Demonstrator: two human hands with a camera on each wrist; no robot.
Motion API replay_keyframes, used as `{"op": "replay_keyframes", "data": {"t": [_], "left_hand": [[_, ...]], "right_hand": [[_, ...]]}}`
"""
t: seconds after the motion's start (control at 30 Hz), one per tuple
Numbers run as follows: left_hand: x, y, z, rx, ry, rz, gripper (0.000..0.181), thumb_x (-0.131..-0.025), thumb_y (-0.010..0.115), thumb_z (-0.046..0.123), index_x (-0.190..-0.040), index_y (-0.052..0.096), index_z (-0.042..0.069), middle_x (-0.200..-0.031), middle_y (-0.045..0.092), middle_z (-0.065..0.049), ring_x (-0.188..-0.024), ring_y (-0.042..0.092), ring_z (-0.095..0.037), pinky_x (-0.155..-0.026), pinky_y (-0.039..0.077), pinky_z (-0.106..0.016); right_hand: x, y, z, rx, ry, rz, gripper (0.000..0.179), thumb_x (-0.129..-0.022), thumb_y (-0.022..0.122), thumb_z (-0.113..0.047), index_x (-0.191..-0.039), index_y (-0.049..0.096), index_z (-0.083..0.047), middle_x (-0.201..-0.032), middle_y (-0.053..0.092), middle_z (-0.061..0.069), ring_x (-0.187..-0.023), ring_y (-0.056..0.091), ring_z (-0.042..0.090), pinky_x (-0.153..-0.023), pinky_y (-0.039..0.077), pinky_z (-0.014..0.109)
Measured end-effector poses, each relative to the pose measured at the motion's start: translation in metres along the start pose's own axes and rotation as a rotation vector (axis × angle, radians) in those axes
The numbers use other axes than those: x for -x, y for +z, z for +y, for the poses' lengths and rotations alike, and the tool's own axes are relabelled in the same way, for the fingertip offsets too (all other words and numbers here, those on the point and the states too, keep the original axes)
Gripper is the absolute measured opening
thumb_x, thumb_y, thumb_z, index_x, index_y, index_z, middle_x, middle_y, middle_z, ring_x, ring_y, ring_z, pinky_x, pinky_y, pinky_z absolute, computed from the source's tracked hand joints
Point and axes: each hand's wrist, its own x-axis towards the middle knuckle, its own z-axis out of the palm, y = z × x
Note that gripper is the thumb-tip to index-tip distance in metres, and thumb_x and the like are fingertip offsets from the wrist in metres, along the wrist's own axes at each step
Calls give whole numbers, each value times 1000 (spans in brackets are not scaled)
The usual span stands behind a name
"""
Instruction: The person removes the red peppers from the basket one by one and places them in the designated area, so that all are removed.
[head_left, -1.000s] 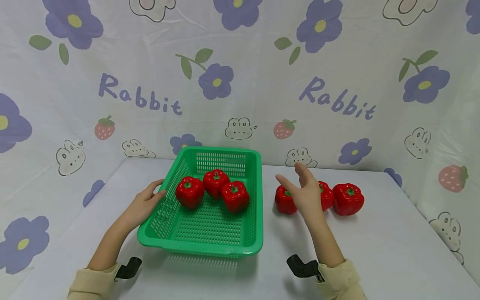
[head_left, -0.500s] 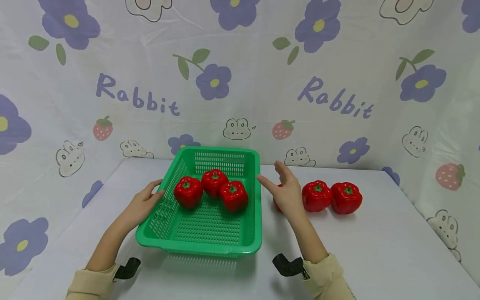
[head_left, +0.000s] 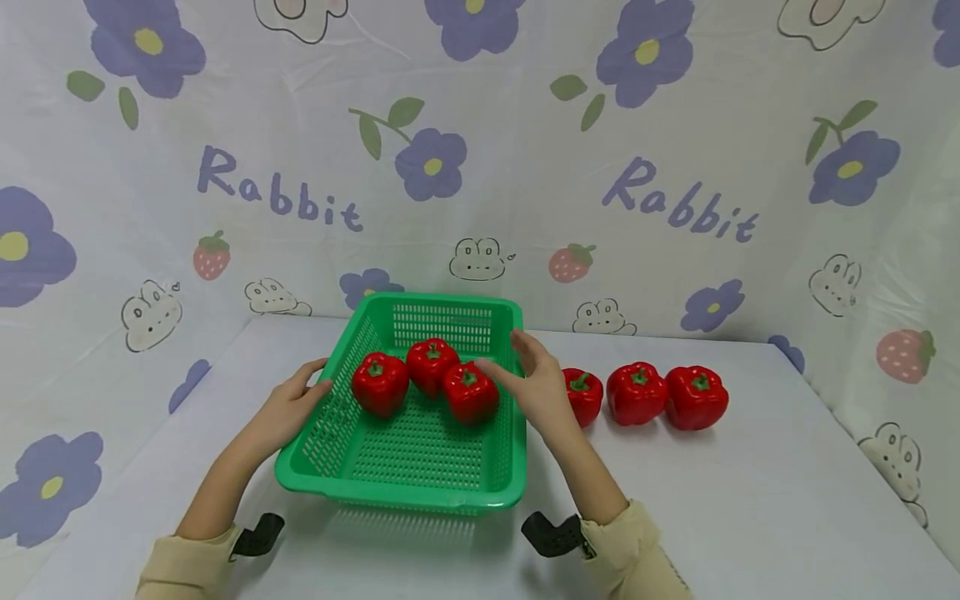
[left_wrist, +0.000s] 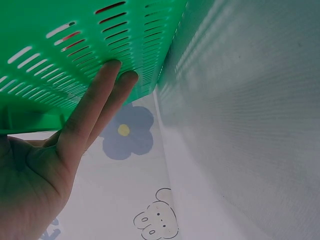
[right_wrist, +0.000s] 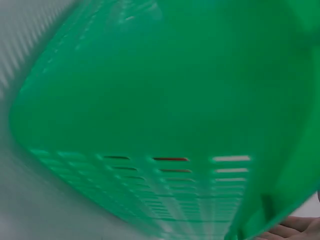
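Now the left hand (head_left: 288, 410) rests straight fingers on the green basket's (head_left: 408, 492) left wall (three red peppers (head_left: 429, 363) inside); the right hand (head_left: 534, 385), fingers spread, reaches over its right rim, holding nothing.

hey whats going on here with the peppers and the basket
A person sits at a table with a green basket in front of them. The left hand rests with straight fingers against the basket's left wall. The right hand is open at the basket's right rim, holding nothing. Three red peppers sit inside the basket, and three more stand in a row on the table to its right.
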Motion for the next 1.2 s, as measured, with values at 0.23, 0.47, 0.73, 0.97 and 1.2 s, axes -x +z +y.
{"op": "replay_keyframes", "data": {"t": [0.23,0.47,0.73,0.97,1.2], "left_hand": [[-1,0,2,22,2,-8,59,-107,36,35,-153,21,2,-111,66,-26,-81,70,-18,-71,54,-28],[0,0,4,27,5,-8,59,-107,36,34,-153,21,0,-109,68,-25,-80,69,-18,-71,53,-29],[0,0,3,22,9,-7,58,-107,36,34,-153,22,0,-111,67,-26,-81,70,-19,-71,53,-28],[0,0,5,2,15,-5,59,-107,36,35,-153,22,2,-118,64,-29,-89,70,-22,-76,55,-33],[1,1,4,-11,14,-5,58,-107,35,35,-154,21,2,-126,60,-32,-101,68,-30,-82,55,-41]], "right_hand": [[0,9,-7,22,10,-58,85,-84,76,-38,-151,34,-9,-155,39,12,-145,35,31,-110,38,46],[1,20,-13,74,18,-83,83,-84,76,-35,-151,35,-9,-154,41,14,-143,38,35,-103,43,55],[-2,34,-16,152,52,-67,87,-85,76,-31,-152,29,-3,-155,36,18,-142,37,39,-104,42,58],[-3,37,-18,173,33,-74,88,-85,77,-23,-151,25,4,-156,33,22,-143,35,40,-108,39,56],[-3,40,-19,179,44,-86,90,-84,77,-21,-151,23,6,-156,32,23,-143,35,39,-108,39,54]]}}
